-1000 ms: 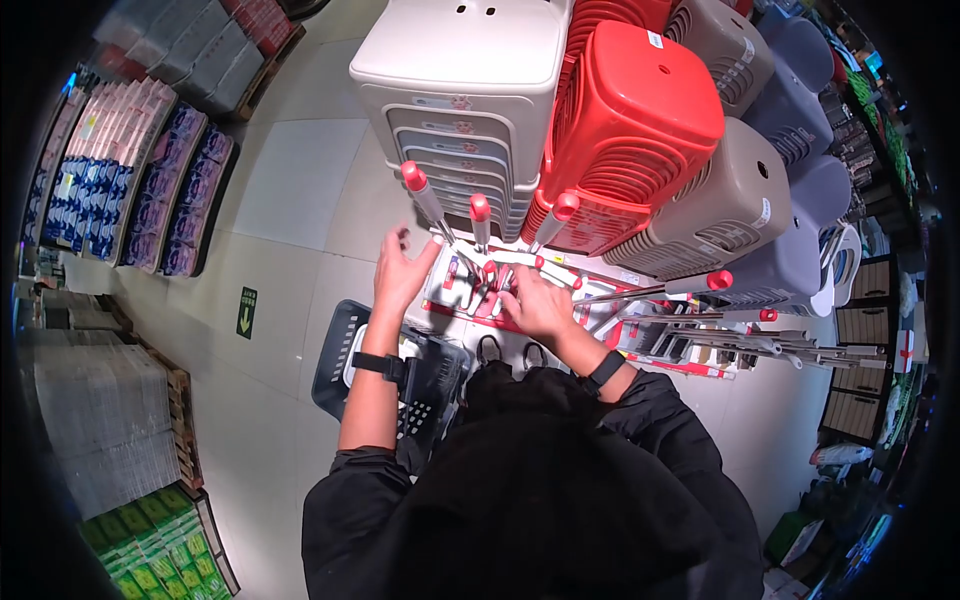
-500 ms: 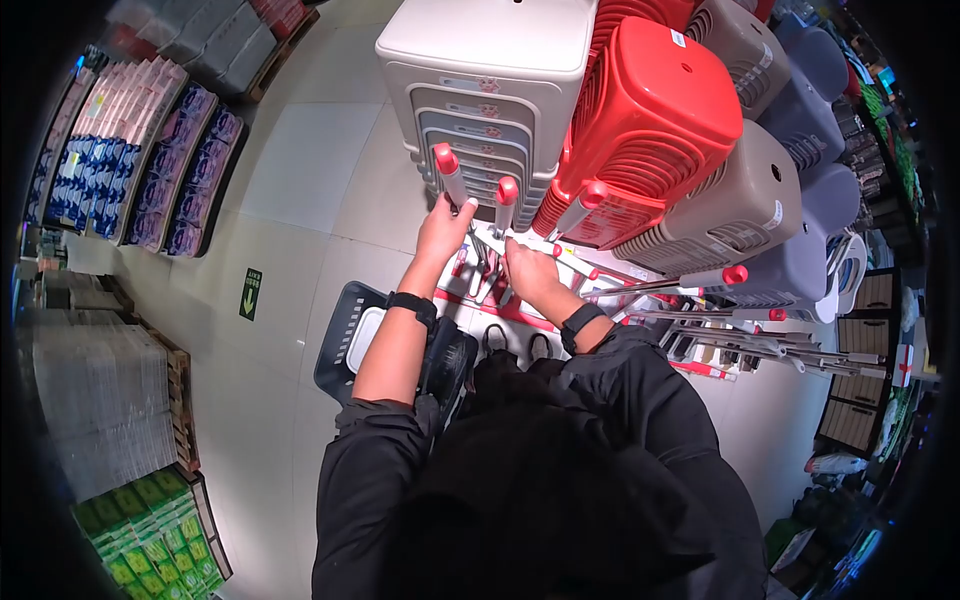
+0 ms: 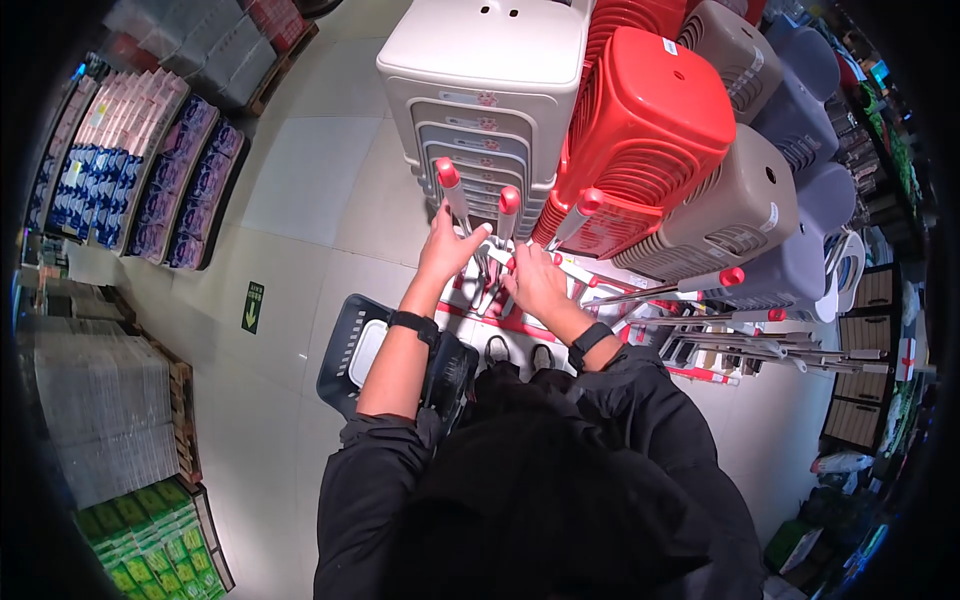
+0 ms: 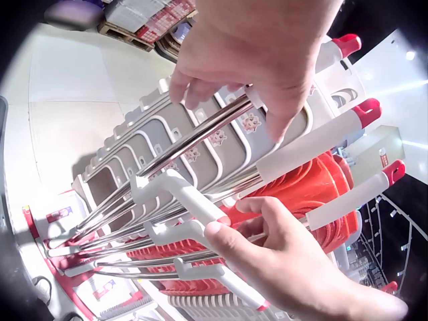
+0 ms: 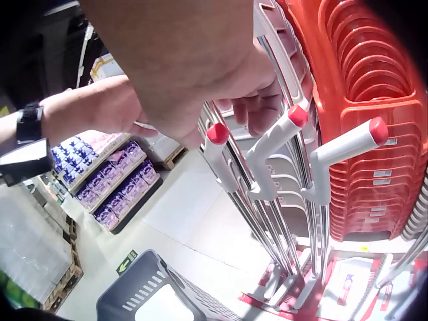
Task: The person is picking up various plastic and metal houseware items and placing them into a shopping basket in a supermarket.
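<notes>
Chrome metal pole with white grip and red cap (image 4: 200,137) is gripped by the left hand (image 4: 261,53), fingers curled round it, upper centre of the left wrist view. White plastic handle (image 4: 190,200) just below is pinched by the right hand (image 4: 294,267). Beige plastic stool stack (image 3: 480,90) is seen behind, dark plastic basket (image 3: 350,350) at lower left of the head view

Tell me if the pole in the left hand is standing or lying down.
Standing, leaning slightly: the left hand grips the chrome pole, whose foot sits in the red floor stand.
</notes>
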Demonstrator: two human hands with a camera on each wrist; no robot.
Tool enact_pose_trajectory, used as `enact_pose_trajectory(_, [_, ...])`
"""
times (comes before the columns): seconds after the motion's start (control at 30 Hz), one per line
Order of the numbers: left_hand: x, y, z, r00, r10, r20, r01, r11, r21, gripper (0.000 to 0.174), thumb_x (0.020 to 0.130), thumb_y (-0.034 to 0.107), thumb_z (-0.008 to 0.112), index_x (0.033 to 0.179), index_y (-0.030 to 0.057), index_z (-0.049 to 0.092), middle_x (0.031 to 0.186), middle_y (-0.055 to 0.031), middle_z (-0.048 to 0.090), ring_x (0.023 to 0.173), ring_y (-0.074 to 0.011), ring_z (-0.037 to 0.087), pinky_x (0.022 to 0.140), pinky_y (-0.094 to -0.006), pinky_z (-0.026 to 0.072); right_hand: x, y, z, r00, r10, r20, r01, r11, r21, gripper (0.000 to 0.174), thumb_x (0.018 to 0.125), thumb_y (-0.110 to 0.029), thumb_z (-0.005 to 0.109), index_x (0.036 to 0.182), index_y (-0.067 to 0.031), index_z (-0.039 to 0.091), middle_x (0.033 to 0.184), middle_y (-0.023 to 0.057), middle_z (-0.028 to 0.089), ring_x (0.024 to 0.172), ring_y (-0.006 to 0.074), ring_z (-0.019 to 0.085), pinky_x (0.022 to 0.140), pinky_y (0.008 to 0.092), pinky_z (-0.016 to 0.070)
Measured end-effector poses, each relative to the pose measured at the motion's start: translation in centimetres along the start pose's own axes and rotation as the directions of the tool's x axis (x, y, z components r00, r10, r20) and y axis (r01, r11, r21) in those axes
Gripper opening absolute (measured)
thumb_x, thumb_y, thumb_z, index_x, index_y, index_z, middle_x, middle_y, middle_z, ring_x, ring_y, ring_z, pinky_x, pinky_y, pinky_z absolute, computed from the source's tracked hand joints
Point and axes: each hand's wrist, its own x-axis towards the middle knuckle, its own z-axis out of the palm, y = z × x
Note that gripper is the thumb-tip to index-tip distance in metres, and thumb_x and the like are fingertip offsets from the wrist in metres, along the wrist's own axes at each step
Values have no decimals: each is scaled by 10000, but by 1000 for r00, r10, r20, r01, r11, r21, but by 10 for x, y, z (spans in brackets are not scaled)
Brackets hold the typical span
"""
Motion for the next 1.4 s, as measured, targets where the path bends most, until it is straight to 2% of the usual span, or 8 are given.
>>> enact_pose_trajectory(0.1, [-26, 2, -13, 998, 28, -54, -22, 994, 108, 1008, 782, 442, 724, 1476, -70, 203, 1485, -290, 311, 1383, -380, 342, 1130, -385, 305, -18, 0, -6, 992, -73, -103, 79, 996, 51, 377, 795, -260, 712, 1024, -29, 523, 988, 166, 514, 941, 345, 546, 798, 474, 458])
enact_pose_trajectory(0.33, [-147, -46, -25, 996, -42, -84, 48, 996, 71, 927, 805, 418, 720, 1468, -41, 263, 1415, -308, 406, 1338, -410, 395, 1102, -438, 329, -63, -11, -12, 979, -154, 135, 131, 977, 169, 543, 844, -253, 658, 1285, -3, 462, 1069, 216, 610, 1018, 364, 595, 849, 461, 486])
enact_pose_trajectory(0.47, [-238, -44, -24, 971, -221, -91, 233, 961, 150, 912, 800, 456, 710, 1452, -39, 308, 1404, -295, 435, 1317, -394, 430, 1089, -424, 351, -84, -16, 10, 877, -465, 123, 457, 885, 88, 569, 837, -261, 669, 1300, -2, 462, 1427, 241, 390, 1297, 374, 419, 982, 488, 417])
enact_pose_trajectory(0.53, [-285, -48, -15, 949, -287, -128, 305, 939, 159, 911, 800, 490, 696, 1441, -44, 329, 1384, -293, 462, 1299, -387, 460, 1084, -418, 360, -93, -28, 11, 790, -452, 415, 343, 886, 312, 638, 849, -285, 662, 1370, -6, 419, 1428, 230, 425, 1328, 368, 405, 1064, 439, 386])
enact_pose_trajectory(0.73, [-380, -54, 13, 861, -504, -74, 503, 817, 281, 972, 757, 626, 657, 1432, -11, 371, 1374, -239, 504, 1268, -363, 503, 1063, -426, 387, -155, -33, 71, 555, -706, 440, 626, 703, 337, 823, 783, -368, 733, 1447, -85, 338, 1463, 218, 379, 1323, 391, 409, 1060, 443, 397])
enact_pose_trajectory(1.07, [-410, -88, 24, 806, -277, -524, 529, 735, 424, 999, 627, 424, 829, 1445, 83, 370, 1505, -247, 278, 1425, -385, 222, 1132, -565, 203, -166, -59, 89, 648, -698, 305, 678, 711, 187, 327, 756, -205, 730, 992, -71, 547, 957, 149, 588, 942, 356, 589, 812, 451, 492])
enact_pose_trajectory(1.23, [-425, -104, 4, 821, -206, -533, 479, 757, 445, 1054, 610, 399, 852, 1467, 94, 319, 1527, -250, 223, 1437, -398, 187, 1141, -563, 186, -187, -96, 86, 699, -633, 332, 648, 758, 79, 705, 703, -236, 784, 1293, -73, 433, 1017, 158, 613, 924, 357, 627, 789, 440, 531])
enact_pose_trajectory(1.4, [-429, -130, -19, 832, -100, -545, 413, 767, 490, 986, 607, 348, 836, 1438, 83, 375, 1511, -248, 266, 1431, -389, 207, 1132, -560, 198, -203, -124, 88, 726, -629, 277, 674, 730, -110, 976, 682, -330, 816, 1473, -140, 278, 1462, 216, 354, 1322, 402, 397, 1010, 556, 382])
